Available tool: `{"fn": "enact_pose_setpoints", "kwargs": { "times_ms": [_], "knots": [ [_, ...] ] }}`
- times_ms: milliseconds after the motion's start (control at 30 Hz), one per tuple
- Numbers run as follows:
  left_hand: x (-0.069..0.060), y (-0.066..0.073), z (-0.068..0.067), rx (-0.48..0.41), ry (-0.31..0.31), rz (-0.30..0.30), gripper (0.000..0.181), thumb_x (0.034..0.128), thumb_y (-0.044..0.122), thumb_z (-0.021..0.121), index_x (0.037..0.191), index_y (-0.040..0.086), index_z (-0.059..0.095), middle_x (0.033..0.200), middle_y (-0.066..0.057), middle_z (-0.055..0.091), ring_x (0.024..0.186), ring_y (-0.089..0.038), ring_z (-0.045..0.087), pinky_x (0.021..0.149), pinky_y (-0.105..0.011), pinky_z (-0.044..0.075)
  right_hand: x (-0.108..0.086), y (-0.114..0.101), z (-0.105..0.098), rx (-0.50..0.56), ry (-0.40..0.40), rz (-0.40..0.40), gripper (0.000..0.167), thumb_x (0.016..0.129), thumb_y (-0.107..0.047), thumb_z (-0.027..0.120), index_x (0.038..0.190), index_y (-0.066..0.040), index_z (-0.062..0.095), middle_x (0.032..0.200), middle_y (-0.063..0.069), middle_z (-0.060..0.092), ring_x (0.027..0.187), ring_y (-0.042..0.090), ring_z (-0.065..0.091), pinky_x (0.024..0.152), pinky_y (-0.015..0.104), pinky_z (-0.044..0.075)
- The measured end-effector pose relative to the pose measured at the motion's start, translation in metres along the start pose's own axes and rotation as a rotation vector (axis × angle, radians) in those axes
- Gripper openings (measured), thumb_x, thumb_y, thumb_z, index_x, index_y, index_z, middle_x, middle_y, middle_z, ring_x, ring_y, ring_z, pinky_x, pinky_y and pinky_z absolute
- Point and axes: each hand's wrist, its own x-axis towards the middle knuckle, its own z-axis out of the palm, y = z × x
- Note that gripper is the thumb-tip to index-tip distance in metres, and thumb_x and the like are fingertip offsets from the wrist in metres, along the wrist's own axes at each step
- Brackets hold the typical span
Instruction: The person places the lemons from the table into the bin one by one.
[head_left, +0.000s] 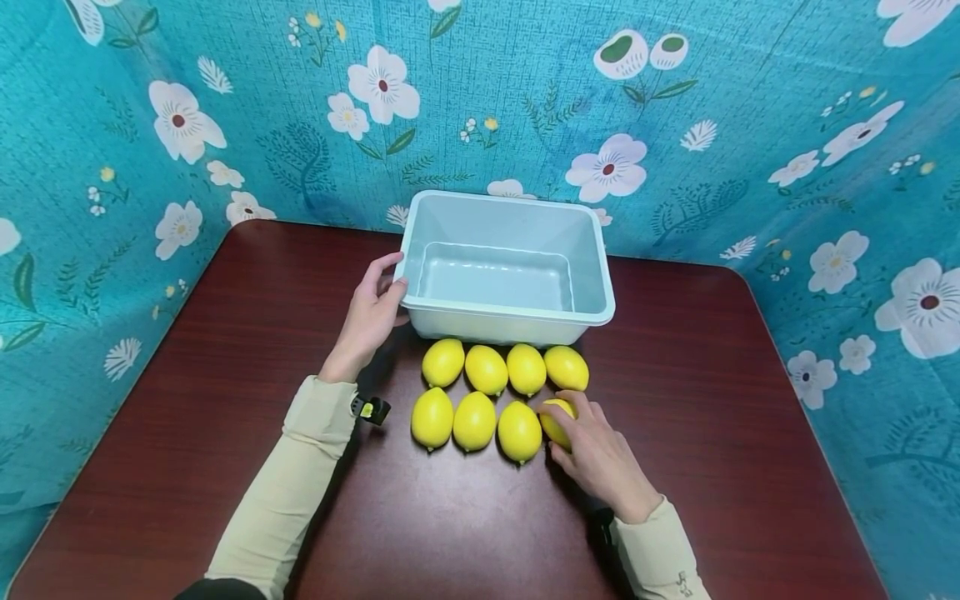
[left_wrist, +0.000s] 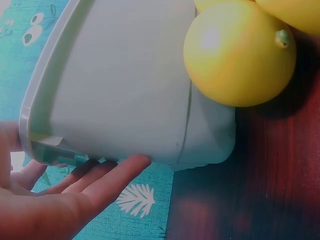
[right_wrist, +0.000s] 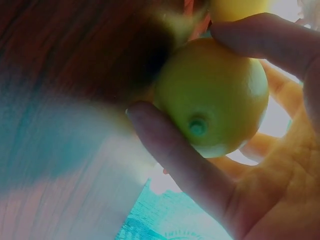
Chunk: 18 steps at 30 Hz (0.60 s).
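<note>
Two rows of yellow lemons lie on the dark table, in front of a pale blue plastic bin [head_left: 510, 313]. At the right end of the near row, my right hand [head_left: 600, 454] grips a lemon [right_wrist: 212, 100] between thumb and curled fingers; the right wrist view shows its green stem end. My left hand [head_left: 372, 308] holds the bin's left rim, thumb at the edge and fingers along the outer wall. In the left wrist view a lemon [left_wrist: 240, 55] sits close against the bin's front wall. The bin's inside shows only its bare floor.
The reddish-brown table [head_left: 225, 400] has rounded far corners. Blue floral cloth [head_left: 480, 100] hangs behind it and on both sides, close behind the bin. Beside the gripped lemon lies another lemon [head_left: 520, 432] in the near row.
</note>
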Motion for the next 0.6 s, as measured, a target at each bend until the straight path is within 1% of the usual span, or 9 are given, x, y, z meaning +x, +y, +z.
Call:
{"fn": "enact_pose_setpoints", "kwargs": {
  "times_ms": [133, 333, 467, 600],
  "knots": [
    [-0.0004, 0.0001, -0.0005, -0.001, -0.001, -0.005, 0.046, 0.1028, 0.028, 0.044, 0.147, 0.026, 0.033, 0.141, -0.017, 0.048, 0.122, -0.032, 0.054, 0.095, -0.056, 0.049, 0.0005, -0.0007, -0.0003, -0.010, 0.014, -0.008, 0.051, 0.078, -0.014, 0.078, 0.124, -0.027, 0.059, 0.133, 0.009, 0.048, 0.098, 0.029, 0.054, 0.043, 0.023, 0.036],
    [-0.0016, 0.0002, -0.0020, -0.006, -0.002, -0.003, 0.046, 0.1027, 0.028, 0.045, 0.147, 0.027, 0.032, 0.141, -0.018, 0.047, 0.124, -0.036, 0.053, 0.095, -0.056, 0.049, 0.0020, -0.0013, -0.0010, -0.002, 0.015, -0.007, 0.048, 0.078, -0.014, 0.077, 0.122, -0.027, 0.060, 0.132, 0.009, 0.049, 0.097, 0.029, 0.052, 0.043, 0.022, 0.035],
    [-0.0018, 0.0010, -0.0007, -0.010, -0.004, -0.003, 0.046, 0.1027, 0.028, 0.045, 0.147, 0.027, 0.033, 0.140, -0.019, 0.047, 0.124, -0.036, 0.052, 0.095, -0.056, 0.049, 0.0021, -0.0001, -0.0033, -0.006, 0.002, -0.004, 0.048, 0.079, -0.015, 0.076, 0.123, -0.028, 0.060, 0.133, 0.008, 0.049, 0.096, 0.029, 0.052, 0.042, 0.022, 0.033],
    [-0.0028, 0.0011, 0.0000, -0.007, -0.004, 0.004, 0.046, 0.1027, 0.028, 0.045, 0.148, 0.027, 0.033, 0.139, -0.020, 0.047, 0.122, -0.033, 0.054, 0.094, -0.055, 0.050, 0.0021, 0.0010, -0.0054, -0.012, -0.022, 0.004, 0.049, 0.080, -0.017, 0.076, 0.125, -0.029, 0.060, 0.135, 0.007, 0.047, 0.097, 0.030, 0.052, 0.041, 0.022, 0.032]
  ]
}}
